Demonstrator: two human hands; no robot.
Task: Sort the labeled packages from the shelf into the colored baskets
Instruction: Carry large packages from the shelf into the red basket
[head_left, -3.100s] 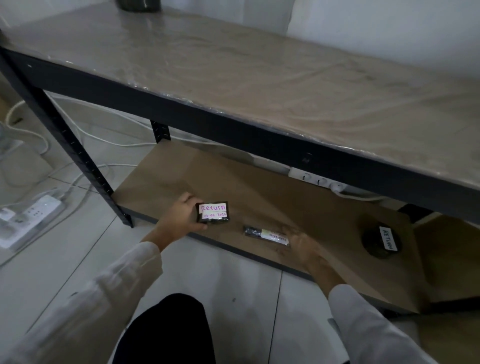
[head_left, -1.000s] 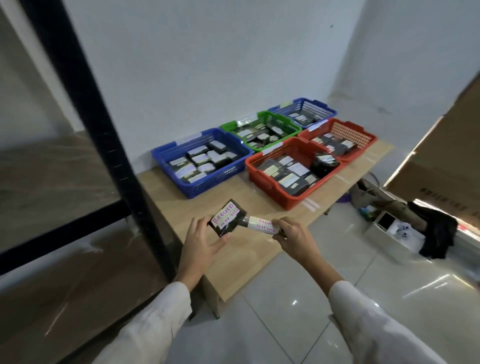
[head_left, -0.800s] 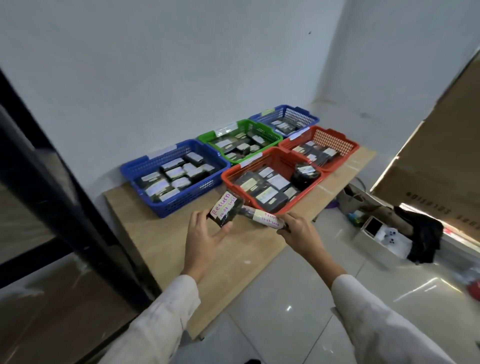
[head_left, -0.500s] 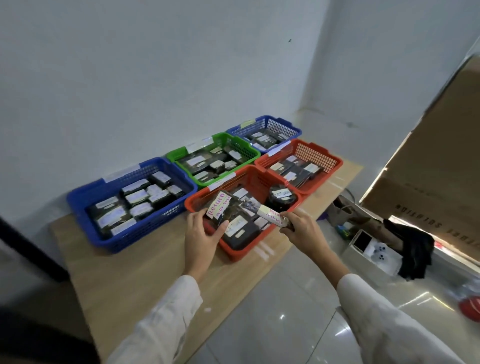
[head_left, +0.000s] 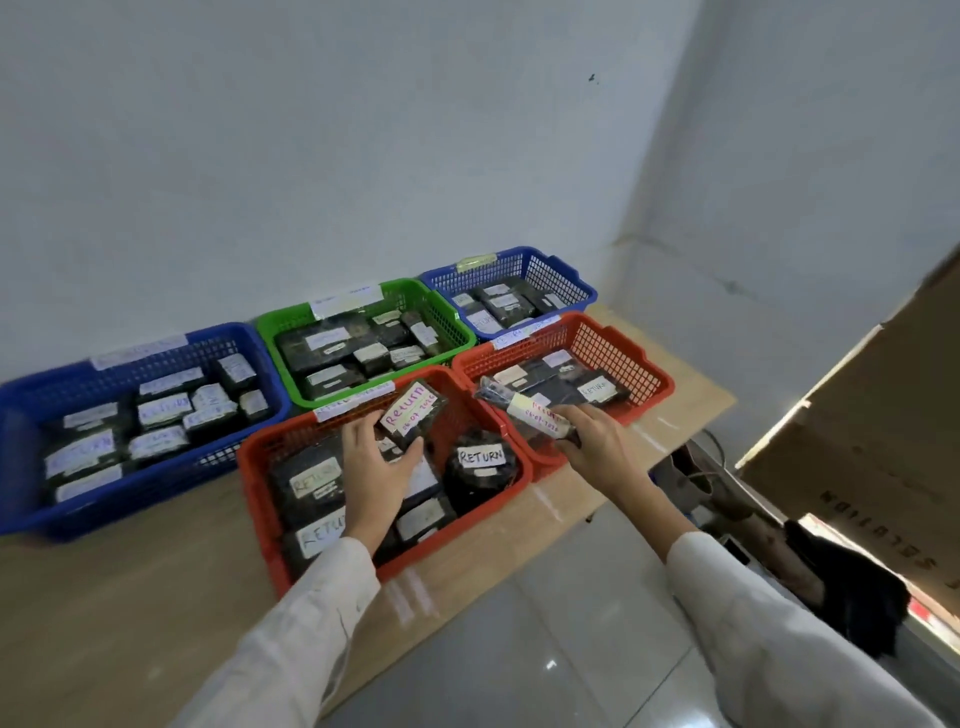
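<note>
My left hand (head_left: 375, 470) holds a small black package with a pink "Return" label (head_left: 413, 413) above the near red basket (head_left: 254, 467). That basket holds several black packages labeled "RETURN". My right hand (head_left: 597, 441) grips a long thin black package with a white label (head_left: 524, 413) over the near rim of the far red basket (head_left: 647, 376). A green basket (head_left: 447, 325), a large blue basket (head_left: 31, 400) on the left and a small blue basket (head_left: 561, 275) at the back also hold labeled packages.
All the baskets stand on a wooden table (head_left: 119, 597) against a white wall. Tiled floor (head_left: 545, 649) lies below me. Cardboard boxes (head_left: 883, 447) and a dark bag (head_left: 852, 592) sit at the right.
I turned from the shelf to the table and came closer. Both hands carried their packages forward; they are now over the two red baskets.
</note>
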